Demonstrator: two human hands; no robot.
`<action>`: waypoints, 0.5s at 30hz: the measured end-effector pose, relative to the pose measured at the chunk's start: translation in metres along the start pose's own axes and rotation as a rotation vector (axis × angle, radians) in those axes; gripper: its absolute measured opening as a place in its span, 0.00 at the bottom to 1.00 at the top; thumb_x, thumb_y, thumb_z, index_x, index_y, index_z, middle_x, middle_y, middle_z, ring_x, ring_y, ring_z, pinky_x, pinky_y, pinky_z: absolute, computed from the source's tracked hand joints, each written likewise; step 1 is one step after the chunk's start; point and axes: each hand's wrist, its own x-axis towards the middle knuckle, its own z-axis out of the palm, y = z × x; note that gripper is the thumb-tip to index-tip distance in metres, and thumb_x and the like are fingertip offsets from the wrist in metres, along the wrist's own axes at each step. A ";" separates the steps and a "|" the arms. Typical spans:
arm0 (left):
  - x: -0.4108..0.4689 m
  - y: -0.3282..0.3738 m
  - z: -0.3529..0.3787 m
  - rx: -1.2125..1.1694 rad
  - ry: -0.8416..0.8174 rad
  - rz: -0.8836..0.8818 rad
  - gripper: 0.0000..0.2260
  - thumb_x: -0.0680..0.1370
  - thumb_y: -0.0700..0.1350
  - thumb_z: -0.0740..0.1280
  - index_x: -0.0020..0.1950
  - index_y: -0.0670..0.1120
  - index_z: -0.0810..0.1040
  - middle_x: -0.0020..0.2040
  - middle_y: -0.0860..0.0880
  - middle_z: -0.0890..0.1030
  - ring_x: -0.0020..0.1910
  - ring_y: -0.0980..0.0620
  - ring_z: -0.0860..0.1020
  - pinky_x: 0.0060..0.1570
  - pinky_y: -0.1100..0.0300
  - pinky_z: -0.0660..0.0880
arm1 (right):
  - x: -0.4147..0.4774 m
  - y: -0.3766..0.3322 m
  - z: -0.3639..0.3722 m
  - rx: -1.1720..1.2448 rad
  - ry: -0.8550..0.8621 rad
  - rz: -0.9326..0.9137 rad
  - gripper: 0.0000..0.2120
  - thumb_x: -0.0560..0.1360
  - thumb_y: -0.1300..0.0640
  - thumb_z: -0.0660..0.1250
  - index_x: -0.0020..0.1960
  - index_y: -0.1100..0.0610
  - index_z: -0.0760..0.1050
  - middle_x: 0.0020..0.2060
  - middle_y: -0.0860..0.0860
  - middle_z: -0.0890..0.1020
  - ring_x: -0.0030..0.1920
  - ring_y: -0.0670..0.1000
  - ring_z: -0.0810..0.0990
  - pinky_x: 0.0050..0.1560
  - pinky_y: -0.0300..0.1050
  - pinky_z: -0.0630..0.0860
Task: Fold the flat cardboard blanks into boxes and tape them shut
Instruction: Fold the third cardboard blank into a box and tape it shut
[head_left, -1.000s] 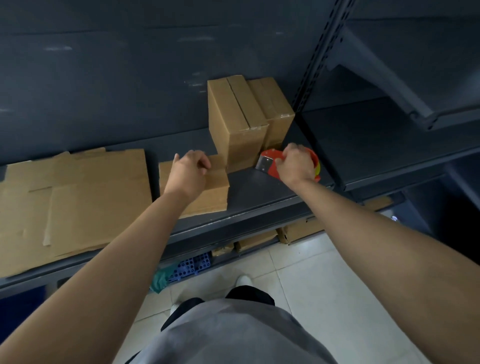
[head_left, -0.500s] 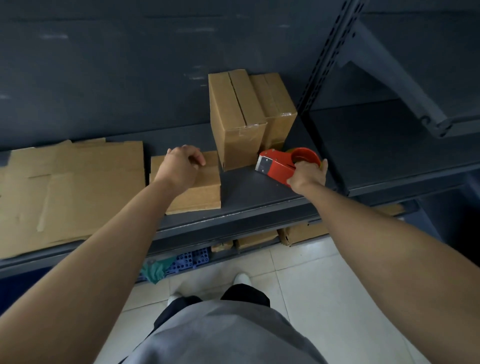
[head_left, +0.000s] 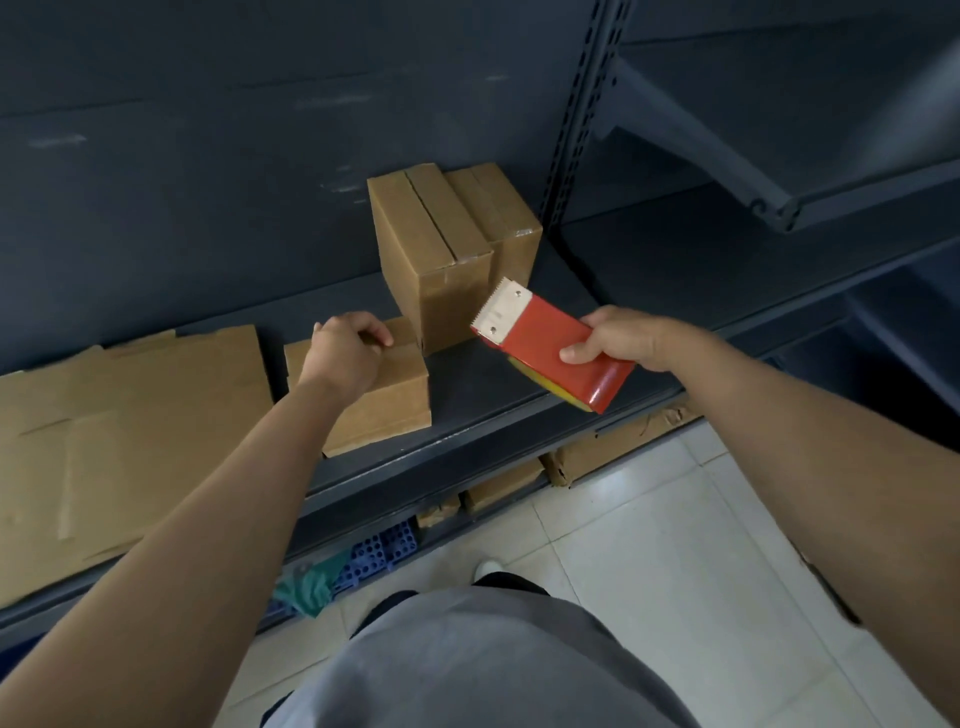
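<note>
Your right hand (head_left: 631, 340) is gripping the red tape dispenser (head_left: 553, 348) above the shelf (head_left: 483, 376), thumb on its flat side and toothed blade pointing toward the two taped boxes (head_left: 436, 260). The roll is mostly hiding under the red body, with only a yellow sliver showing. Your left hand (head_left: 348, 353) is resting with curled fingers on the low box (head_left: 387, 410) beside the flat blanks (head_left: 130, 415). Its fingertips are hidden, so I cannot tell whether it is gripping or pressing. The blanks are running off the left edge.

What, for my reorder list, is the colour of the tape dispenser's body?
The tape dispenser is red, seen in the head view.
</note>
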 end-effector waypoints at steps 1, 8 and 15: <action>-0.001 0.000 0.000 0.001 -0.001 0.015 0.15 0.78 0.32 0.58 0.43 0.49 0.77 0.57 0.48 0.75 0.67 0.44 0.68 0.70 0.49 0.63 | -0.005 -0.006 0.002 0.081 -0.052 -0.008 0.12 0.75 0.57 0.69 0.57 0.59 0.76 0.49 0.56 0.82 0.46 0.52 0.81 0.44 0.43 0.78; -0.007 -0.012 0.000 -0.057 0.004 0.113 0.11 0.79 0.34 0.60 0.48 0.47 0.78 0.68 0.48 0.72 0.72 0.43 0.62 0.70 0.48 0.61 | -0.021 -0.047 0.015 0.371 -0.413 -0.100 0.31 0.53 0.53 0.82 0.53 0.59 0.78 0.43 0.55 0.85 0.42 0.54 0.84 0.43 0.47 0.82; -0.009 -0.017 -0.011 -0.150 -0.006 0.148 0.12 0.76 0.31 0.62 0.44 0.48 0.78 0.59 0.51 0.78 0.56 0.53 0.74 0.48 0.70 0.70 | -0.011 -0.091 0.034 0.453 -0.640 -0.240 0.30 0.56 0.53 0.83 0.54 0.60 0.77 0.44 0.59 0.84 0.45 0.56 0.84 0.45 0.49 0.81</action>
